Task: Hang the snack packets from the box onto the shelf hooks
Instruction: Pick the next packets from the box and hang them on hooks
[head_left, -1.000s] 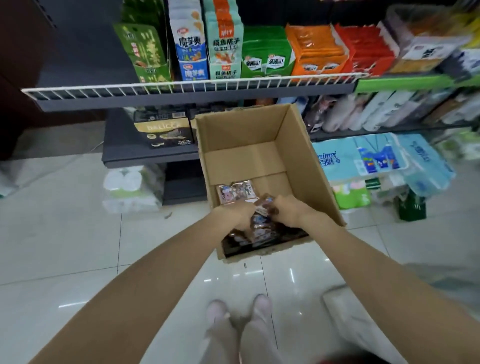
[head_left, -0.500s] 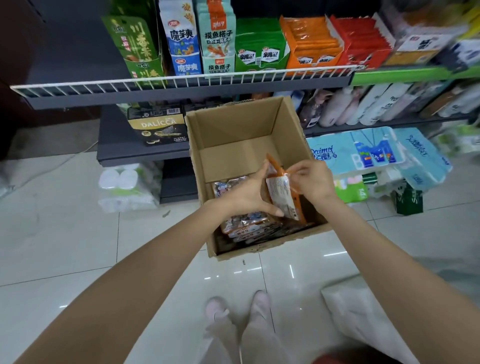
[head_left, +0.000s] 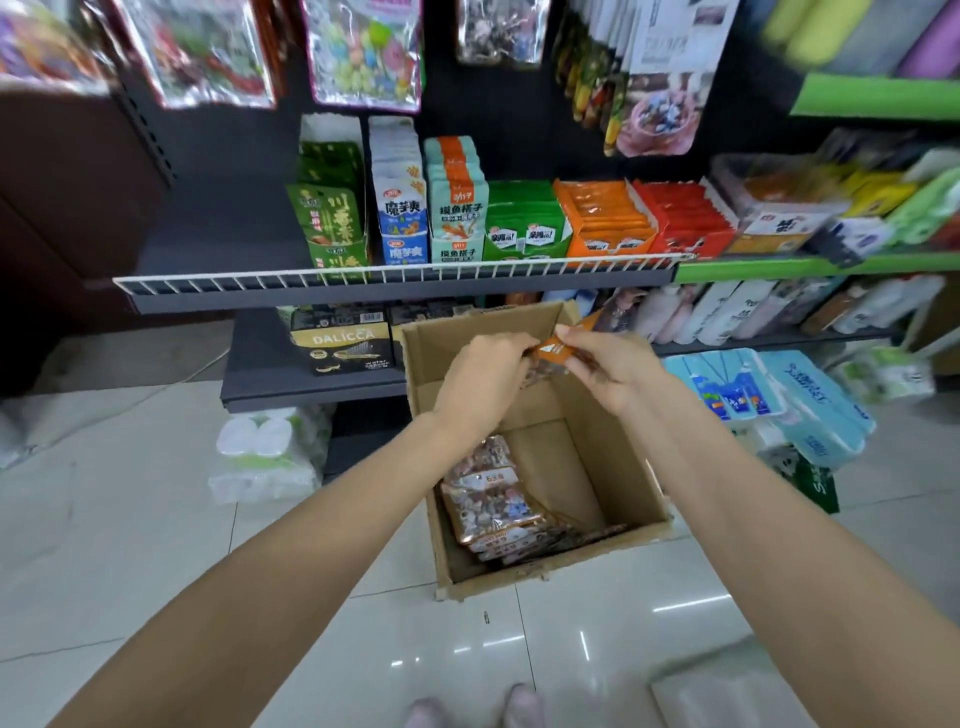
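Cardboard box (head_left: 613, 467) on glossy tiled floor (head_left: 130, 545), both hands (head_left: 550, 364) pinching orange packet (head_left: 553, 352)

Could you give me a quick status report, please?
Both hands grip one orange packet above box. More packets inside. Nothing blocking.

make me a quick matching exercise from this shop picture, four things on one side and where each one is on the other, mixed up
Things:
1. orange packet
2. cardboard box
3. stack of snack packets
4. green cartons

Places:
A. on the shelf behind the white wire rail
B. on the tiled floor in front of the shelves
C. pinched between the left hand and right hand, above the box
D. lying at the bottom of the box

Pairs: 1-C, 2-B, 3-D, 4-A
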